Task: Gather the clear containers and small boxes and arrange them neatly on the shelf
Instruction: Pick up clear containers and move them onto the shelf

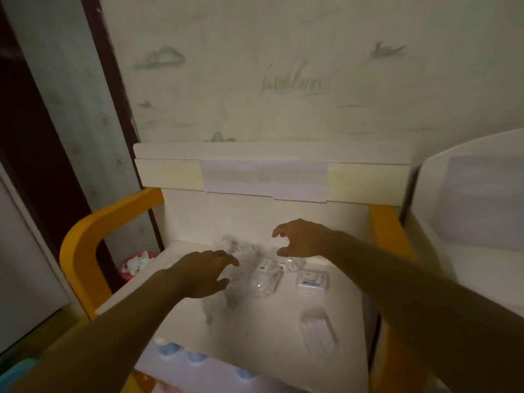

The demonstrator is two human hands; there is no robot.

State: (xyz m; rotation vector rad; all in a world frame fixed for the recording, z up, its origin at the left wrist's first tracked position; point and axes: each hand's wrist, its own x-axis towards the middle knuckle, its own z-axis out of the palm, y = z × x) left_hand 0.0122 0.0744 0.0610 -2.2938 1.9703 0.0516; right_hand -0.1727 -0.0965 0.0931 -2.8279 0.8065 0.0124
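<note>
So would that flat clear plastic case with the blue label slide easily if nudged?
Probably: the flat clear plastic case with the blue label lies flat on the smooth white shelf, so it should slide rather than tip. It looks thin, likely light, perhaps slippery.

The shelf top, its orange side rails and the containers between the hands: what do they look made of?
Shelf top: probably laminated board, matte off-white, faintly mottled. Orange side rail: likely painted wood or moulded plastic, smooth, rounded corner; unclear which. Clear containers: thin transparent plastic, glossy highlights, shelf showing through. Flat box: clear plastic case, printed label inside. Left hand and right hand hover open.
</note>
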